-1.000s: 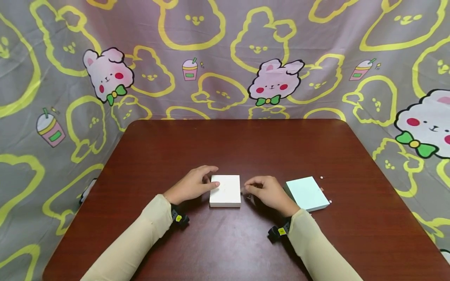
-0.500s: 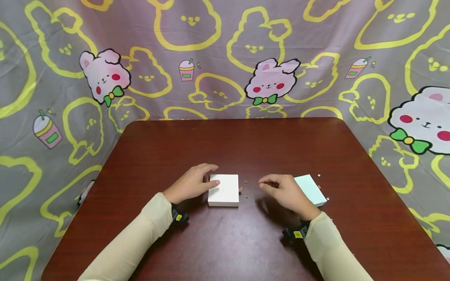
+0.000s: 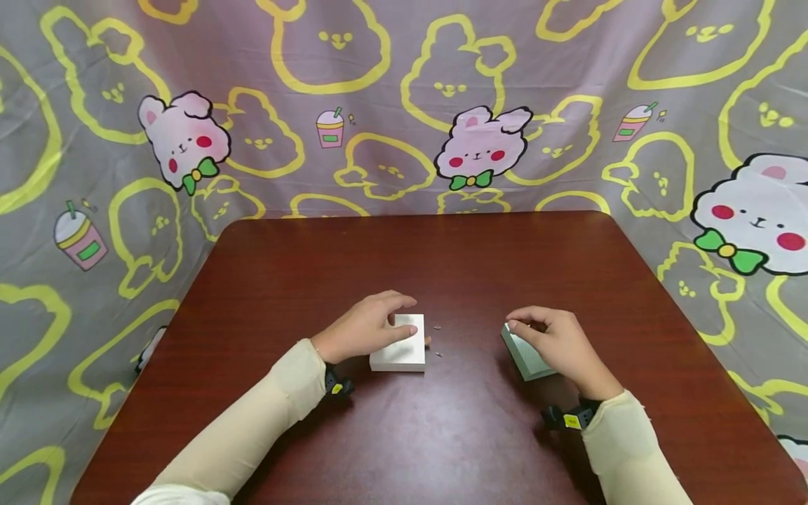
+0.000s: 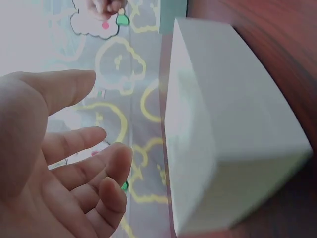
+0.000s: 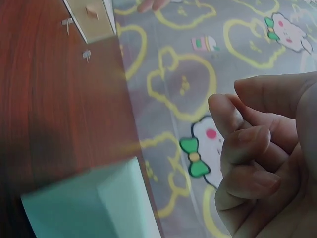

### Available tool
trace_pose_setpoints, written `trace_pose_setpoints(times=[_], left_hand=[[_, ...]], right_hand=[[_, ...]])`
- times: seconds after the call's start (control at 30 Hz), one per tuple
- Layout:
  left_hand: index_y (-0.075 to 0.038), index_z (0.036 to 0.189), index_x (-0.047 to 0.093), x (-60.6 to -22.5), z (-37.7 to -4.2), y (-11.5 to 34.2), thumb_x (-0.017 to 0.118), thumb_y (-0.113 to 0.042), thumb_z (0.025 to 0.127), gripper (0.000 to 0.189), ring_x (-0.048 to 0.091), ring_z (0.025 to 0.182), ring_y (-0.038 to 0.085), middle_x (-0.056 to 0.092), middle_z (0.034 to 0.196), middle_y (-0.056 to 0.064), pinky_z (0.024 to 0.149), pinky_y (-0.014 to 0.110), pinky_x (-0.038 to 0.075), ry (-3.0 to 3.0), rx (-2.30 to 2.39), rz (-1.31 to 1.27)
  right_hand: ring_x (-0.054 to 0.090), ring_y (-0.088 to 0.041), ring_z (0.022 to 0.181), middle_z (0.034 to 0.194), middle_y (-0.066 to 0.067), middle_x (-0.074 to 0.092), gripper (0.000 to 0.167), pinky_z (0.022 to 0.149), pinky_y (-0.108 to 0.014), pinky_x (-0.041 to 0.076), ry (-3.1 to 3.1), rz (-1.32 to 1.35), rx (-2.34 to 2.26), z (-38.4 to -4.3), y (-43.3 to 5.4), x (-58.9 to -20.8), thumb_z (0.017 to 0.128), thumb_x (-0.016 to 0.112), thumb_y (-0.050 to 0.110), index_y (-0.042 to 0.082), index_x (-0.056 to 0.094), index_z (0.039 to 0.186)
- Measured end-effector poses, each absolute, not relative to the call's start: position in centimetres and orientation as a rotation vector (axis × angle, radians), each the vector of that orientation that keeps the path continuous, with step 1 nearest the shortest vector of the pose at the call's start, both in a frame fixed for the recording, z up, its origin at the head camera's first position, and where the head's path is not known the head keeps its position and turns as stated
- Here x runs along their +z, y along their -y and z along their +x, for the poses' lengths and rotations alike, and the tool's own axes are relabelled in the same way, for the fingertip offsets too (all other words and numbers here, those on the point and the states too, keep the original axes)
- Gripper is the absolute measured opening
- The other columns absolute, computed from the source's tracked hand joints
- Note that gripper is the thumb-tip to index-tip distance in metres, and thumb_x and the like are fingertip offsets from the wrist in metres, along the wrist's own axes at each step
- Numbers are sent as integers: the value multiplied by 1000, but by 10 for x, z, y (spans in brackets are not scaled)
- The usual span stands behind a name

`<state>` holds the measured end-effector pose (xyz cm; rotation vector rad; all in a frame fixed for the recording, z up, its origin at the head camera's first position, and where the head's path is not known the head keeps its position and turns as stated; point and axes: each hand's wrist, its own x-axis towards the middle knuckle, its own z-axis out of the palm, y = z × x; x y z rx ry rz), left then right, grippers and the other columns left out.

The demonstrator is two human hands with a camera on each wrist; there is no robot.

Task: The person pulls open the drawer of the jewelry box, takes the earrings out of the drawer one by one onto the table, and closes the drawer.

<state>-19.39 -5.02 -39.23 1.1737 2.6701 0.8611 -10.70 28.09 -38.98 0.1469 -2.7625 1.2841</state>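
My left hand [image 3: 366, 326] hovers over a flat white box [image 3: 404, 354], its thumb and fingers spread apart. In the left wrist view, a gap shows between those relaxed fingers [image 4: 116, 163] and the box. My right hand [image 3: 562, 344] is above a mint green box [image 3: 524, 359], with nothing visible between thumb and loosely bent fingers. A small brown tab [image 3: 428, 341] sticks out of the white box's right side, which looks tan in the right wrist view. Beside it lie two tiny clear pieces: the farther piece [image 3: 438, 327] and the nearer piece [image 3: 439, 354].
Both boxes rest on a dark reddish-brown table [image 3: 379, 259]. A grey cloth [image 3: 379, 70] with yellow outlines and rabbit prints hangs around its back and sides. Each wrist carries a black strap camera, such as the right wrist camera [image 3: 568, 419].
My right hand has moved from beside the white box rightward over the mint green box, covering the small white beads near it. My left hand has shifted slightly right over the white box.
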Motion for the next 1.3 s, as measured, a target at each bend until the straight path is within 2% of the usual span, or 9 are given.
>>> trace_pose_setpoints(times=[0.17,0.37,0.53,0.67,0.8,0.9,1.0,1.13,1.3], left_hand=[[-12,136,56,-388,-189,33,65,-42,93,53,57,88,8,58,128,1,80,29,48,-2622,816,1227],[-16,139,53,-385,-184,18,63,-45,93,55,58,86,7,55,131,-1,78,28,48,-2582,739,1258],[-15,140,52,-382,-181,4,63,-45,93,56,62,97,9,53,135,-1,88,31,47,-2576,665,1326],[-13,139,53,-379,-181,-9,63,-45,93,57,58,109,9,54,134,-1,92,31,46,-2604,582,1424],[-13,140,53,-377,-181,-19,63,-47,92,59,52,120,10,54,134,-1,95,32,45,-2633,508,1469],[-14,141,51,-374,-180,-28,62,-49,92,62,51,121,10,54,135,-1,96,31,44,-2635,457,1475],[-15,143,49,-371,-179,-39,61,-51,92,64,51,122,11,52,137,0,96,32,44,-2619,418,1469],[-16,145,46,-370,-176,-54,61,-53,91,67,51,122,11,51,139,-1,94,33,45,-2595,373,1460],[-17,145,45,-374,-174,-69,61,-55,91,68,51,122,10,50,138,-3,94,33,45,-2572,330,1450]], right_hand=[[62,-18,87,99,-2,71,23,68,-29,49,2759,77,1292,-103,-299,-389,95,66,29,11,73,108],[61,-17,92,103,-5,71,30,72,-29,48,2774,-8,1315,-98,-315,-391,95,64,33,8,72,111],[61,-15,91,101,-3,71,30,71,-27,47,2787,-34,1247,-99,-322,-392,95,64,34,9,72,110],[60,-15,92,103,-4,71,32,70,-27,47,2790,-67,1231,-102,-329,-392,96,63,36,10,72,111],[58,-16,82,100,-7,70,32,62,-28,46,2788,-107,1250,-105,-335,-393,96,63,35,8,72,111],[56,-19,68,90,-12,68,30,51,-30,45,2778,-136,1285,-107,-340,-396,95,64,32,7,71,111],[60,-23,66,88,-15,68,29,47,-31,45,2777,-161,1299,-108,-346,-397,96,64,29,5,70,112],[67,-27,79,97,-16,69,31,54,-34,50,2788,-173,1278,-109,-354,-400,97,63,29,3,69,114],[69,-28,82,100,-16,70,30,62,-36,54,2792,-165,1235,-110,-362,-408,98,61,26,2,68,114]])
